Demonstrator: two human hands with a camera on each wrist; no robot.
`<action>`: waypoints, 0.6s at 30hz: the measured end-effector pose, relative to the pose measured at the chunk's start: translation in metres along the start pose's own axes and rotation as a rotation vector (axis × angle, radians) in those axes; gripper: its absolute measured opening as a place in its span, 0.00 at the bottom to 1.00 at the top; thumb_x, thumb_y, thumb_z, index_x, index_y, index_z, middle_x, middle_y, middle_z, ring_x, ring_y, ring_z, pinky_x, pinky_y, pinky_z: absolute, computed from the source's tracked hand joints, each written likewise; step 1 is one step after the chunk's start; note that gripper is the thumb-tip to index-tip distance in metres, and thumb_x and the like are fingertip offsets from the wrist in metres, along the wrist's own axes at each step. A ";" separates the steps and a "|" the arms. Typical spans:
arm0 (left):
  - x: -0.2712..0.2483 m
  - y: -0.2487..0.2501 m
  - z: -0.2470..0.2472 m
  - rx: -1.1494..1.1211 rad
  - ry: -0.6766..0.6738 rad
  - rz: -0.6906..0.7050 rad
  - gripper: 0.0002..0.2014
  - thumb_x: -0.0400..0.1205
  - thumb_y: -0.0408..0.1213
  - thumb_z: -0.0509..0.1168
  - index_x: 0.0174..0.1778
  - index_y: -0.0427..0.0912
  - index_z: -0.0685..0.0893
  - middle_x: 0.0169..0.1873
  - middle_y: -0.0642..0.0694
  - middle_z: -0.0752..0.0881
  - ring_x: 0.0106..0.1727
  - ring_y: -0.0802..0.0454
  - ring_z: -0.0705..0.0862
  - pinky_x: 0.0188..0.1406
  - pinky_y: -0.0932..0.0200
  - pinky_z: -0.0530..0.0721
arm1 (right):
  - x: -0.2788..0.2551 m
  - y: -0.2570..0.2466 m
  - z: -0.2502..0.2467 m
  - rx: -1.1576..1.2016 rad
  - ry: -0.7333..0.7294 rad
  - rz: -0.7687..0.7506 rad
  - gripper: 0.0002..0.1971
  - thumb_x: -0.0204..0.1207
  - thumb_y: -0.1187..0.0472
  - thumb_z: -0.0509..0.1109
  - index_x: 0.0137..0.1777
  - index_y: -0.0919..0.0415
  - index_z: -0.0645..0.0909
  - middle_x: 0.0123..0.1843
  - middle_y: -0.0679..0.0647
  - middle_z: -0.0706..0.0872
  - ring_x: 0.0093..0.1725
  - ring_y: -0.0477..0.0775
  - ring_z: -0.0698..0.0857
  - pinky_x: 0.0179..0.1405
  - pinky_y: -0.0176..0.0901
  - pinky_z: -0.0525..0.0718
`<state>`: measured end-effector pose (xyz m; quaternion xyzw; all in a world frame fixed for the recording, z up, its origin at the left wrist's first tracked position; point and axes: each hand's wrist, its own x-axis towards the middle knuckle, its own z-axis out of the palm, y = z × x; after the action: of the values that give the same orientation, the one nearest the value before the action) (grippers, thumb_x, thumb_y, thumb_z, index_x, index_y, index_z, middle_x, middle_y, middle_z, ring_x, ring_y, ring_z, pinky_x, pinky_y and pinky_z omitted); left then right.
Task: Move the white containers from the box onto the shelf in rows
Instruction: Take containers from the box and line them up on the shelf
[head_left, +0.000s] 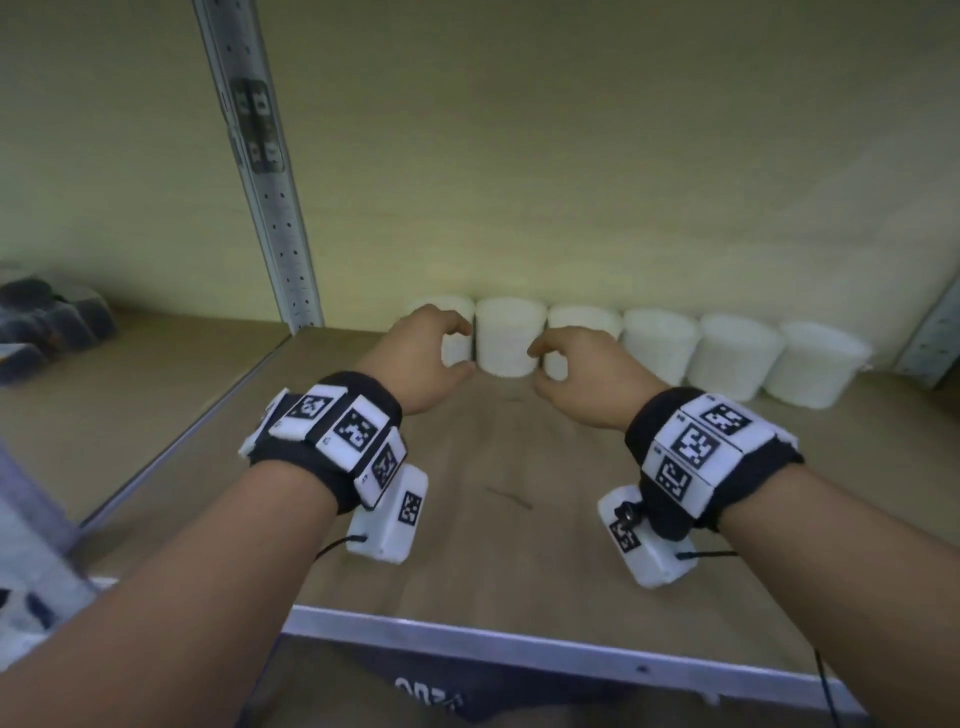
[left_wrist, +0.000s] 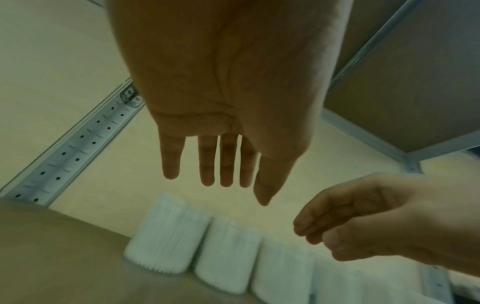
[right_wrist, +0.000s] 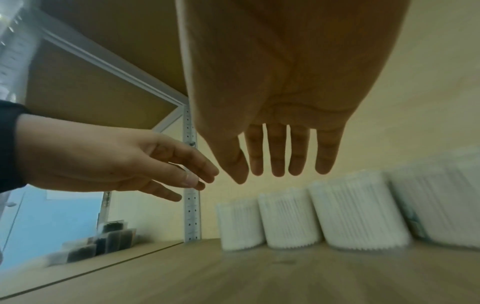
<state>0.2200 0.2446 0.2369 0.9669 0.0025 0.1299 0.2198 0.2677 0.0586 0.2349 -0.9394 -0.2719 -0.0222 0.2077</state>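
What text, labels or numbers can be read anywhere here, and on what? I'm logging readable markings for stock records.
White print on the dark fabric below the metal shelf edge: partly cut off and upside down, not readable.
Sticker on the perforated grey metal upright: blurred, unreadable.
Black-and-white square marker tiles on the dark wristbands: coded patterns, no words.
White ribbed cylindrical containers: no label visible.

Black wristbands (head_left: 332, 441), checkered tags; perhaps cabled white boxes (head_left: 389, 519).
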 end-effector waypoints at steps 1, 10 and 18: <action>-0.014 0.008 -0.001 0.003 -0.010 0.007 0.22 0.81 0.42 0.67 0.71 0.45 0.76 0.67 0.45 0.78 0.67 0.50 0.77 0.56 0.68 0.69 | -0.012 -0.002 -0.001 -0.006 -0.011 0.002 0.21 0.78 0.57 0.66 0.71 0.57 0.77 0.72 0.56 0.78 0.70 0.54 0.78 0.70 0.43 0.77; -0.134 0.058 -0.003 0.030 -0.144 0.010 0.21 0.81 0.46 0.66 0.70 0.49 0.76 0.66 0.51 0.79 0.65 0.53 0.78 0.61 0.61 0.75 | -0.141 -0.019 -0.001 -0.047 -0.098 0.071 0.20 0.76 0.52 0.67 0.69 0.50 0.77 0.70 0.51 0.79 0.68 0.54 0.79 0.67 0.50 0.79; -0.210 0.083 0.028 -0.030 -0.294 -0.017 0.16 0.78 0.46 0.68 0.62 0.48 0.80 0.59 0.50 0.81 0.55 0.53 0.79 0.53 0.62 0.75 | -0.228 -0.018 0.016 -0.034 -0.104 0.110 0.18 0.75 0.55 0.68 0.65 0.52 0.79 0.64 0.53 0.81 0.66 0.55 0.78 0.65 0.44 0.78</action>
<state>0.0202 0.1443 0.1954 0.9720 -0.0236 -0.0148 0.2333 0.0633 -0.0360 0.1919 -0.9561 -0.2301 0.0337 0.1782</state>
